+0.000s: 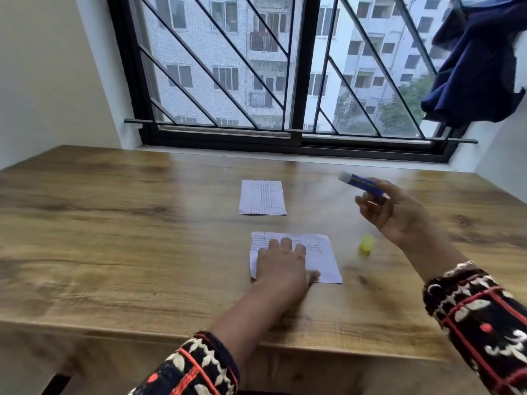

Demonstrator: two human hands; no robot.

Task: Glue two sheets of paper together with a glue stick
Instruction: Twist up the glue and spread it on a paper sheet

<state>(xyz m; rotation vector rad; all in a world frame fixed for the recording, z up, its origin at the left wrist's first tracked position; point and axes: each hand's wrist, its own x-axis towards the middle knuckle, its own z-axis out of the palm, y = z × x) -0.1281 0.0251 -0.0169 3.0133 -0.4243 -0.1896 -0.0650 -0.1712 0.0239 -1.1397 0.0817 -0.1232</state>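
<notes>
Two small printed paper sheets lie on the wooden table (114, 223). The near sheet (322, 258) is under my left hand (282, 266), which rests flat on its left half with the fingers straight. The far sheet (263, 197) lies free, a little farther back. My right hand (393, 215) is raised above the table to the right and grips a blue glue stick (362, 185); its uncapped white tip points up and left. The stick's yellow cap (366, 245) stands on the table just right of the near sheet.
A barred window (296, 81) runs along the table's far edge. A dark blue cloth (479, 67) hangs at the upper right. White walls close in both sides. The table's front edge lies just under my forearms.
</notes>
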